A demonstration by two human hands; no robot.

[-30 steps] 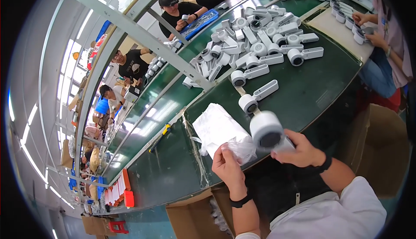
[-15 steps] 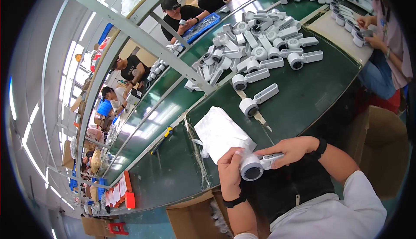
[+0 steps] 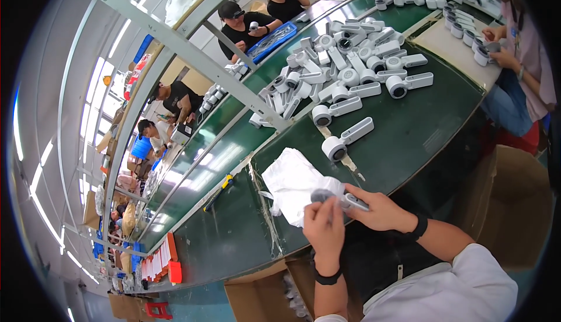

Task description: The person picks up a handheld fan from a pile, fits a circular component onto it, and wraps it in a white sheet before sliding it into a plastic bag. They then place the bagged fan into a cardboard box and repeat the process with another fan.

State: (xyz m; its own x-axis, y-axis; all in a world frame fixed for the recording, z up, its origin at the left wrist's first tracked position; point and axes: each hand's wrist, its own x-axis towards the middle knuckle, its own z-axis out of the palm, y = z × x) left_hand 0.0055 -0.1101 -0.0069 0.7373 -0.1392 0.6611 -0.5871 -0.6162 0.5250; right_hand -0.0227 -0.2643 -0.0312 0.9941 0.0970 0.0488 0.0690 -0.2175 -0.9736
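Note:
In my right hand (image 3: 380, 209) is the grey handle of a white round-headed handheld device (image 3: 355, 202). My left hand (image 3: 325, 226) is closed at the dark round face of its head, fingertips bent against it. Motion blur and the fingers hide whether the left hand grips the rim or something small. Just beyond both hands, a crumpled white plastic bag or sheet (image 3: 292, 179) lies on the green worktable (image 3: 409, 141). Past it rests a loose device of the same kind (image 3: 334, 148), its handle pointing right.
Farther back lies a big pile of similar devices (image 3: 350, 59). A yellow utility knife (image 3: 219, 192) is at the left. A metal frame post (image 3: 234, 85) crosses over the table. Cardboard boxes (image 3: 257, 293) stand below the edge. A co-worker (image 3: 523, 59) works at the right; others sit across.
Both hands have lifted the device up and away from me, over the bag's edge. Its head has turned, and my left fingers have come to its dark face.

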